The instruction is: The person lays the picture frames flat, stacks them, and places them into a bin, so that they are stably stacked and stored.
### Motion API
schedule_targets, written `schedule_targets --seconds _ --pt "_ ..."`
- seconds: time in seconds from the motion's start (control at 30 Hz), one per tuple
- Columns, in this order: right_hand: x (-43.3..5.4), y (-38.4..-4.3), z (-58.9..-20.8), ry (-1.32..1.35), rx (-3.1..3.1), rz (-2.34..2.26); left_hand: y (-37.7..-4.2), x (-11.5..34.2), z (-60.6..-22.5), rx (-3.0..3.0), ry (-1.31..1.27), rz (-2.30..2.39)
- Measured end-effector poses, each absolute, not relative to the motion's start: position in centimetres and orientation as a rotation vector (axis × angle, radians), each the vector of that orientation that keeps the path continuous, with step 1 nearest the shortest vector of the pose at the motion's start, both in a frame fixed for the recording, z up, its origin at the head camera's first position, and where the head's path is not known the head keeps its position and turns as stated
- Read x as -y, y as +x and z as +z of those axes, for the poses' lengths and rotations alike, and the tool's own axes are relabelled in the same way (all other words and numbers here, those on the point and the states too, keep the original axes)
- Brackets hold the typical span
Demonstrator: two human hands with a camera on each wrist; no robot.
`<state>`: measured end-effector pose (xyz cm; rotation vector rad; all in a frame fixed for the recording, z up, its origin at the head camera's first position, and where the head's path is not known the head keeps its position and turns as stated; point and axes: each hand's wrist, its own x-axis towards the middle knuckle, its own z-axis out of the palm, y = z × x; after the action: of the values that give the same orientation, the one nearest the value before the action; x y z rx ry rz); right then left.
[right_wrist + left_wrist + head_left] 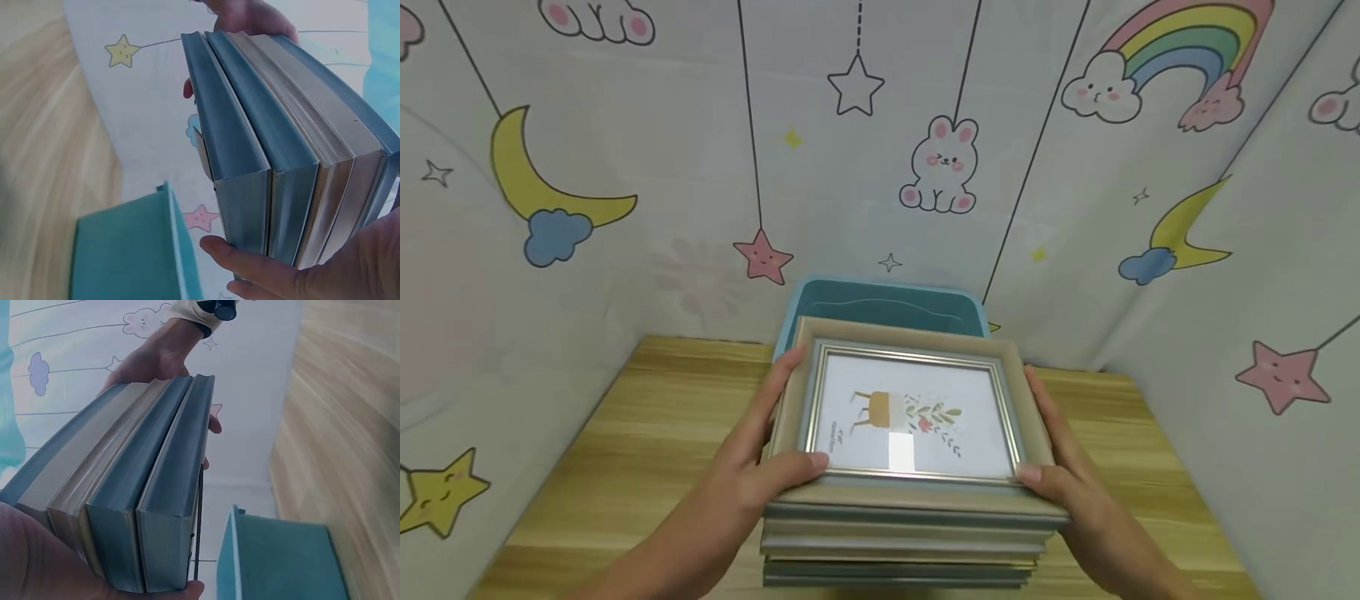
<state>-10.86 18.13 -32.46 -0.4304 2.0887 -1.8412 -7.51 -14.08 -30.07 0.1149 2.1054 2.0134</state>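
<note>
Between my two hands I hold a stack of several picture frames (917,542), raised above the table. The top frame (1015,400) has a beige border around a silver-edged print of a plant in a legged pot. My left hand (752,471) grips the stack's left side, thumb on the top frame's front corner. At the opposite side, my right hand (1078,492) grips likewise, its thumb over the right front corner. Edge-on in the left wrist view, the stacked frames (144,487) show blue-grey and beige sides. In the right wrist view, fingers (256,262) reach beneath the stack.
Behind the stack stands a blue plastic bin (887,304), partly hidden by the frames. It sits on a wood-grain table (625,450). A white cloth backdrop (685,167) printed with stars, moons and rabbits encloses the table at the back and sides.
</note>
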Motion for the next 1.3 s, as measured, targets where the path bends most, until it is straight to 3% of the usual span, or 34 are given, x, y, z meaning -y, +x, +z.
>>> schedule_targets --seconds 0.17,0.57,0.93,1.3 --pt "-17.9 -12.5 -30.5 -0.553 -2.082 -1.874 -9.3 14.3 -28.1 -2.125 0.190 2.026" --pt "-16.3 -16.8 -27.0 -0.560 -2.136 -1.884 -14.5 14.3 -25.4 -2.118 0.303 2.119" --pt "-15.0 -22.7 -27.3 -0.493 -2.156 -1.894 -21.5 14.8 -27.2 -2.080 0.329 2.179" --pt "-15.0 -29.2 -30.5 -0.454 -2.065 -1.925 -27.7 14.9 -30.4 -2.072 0.312 2.179"
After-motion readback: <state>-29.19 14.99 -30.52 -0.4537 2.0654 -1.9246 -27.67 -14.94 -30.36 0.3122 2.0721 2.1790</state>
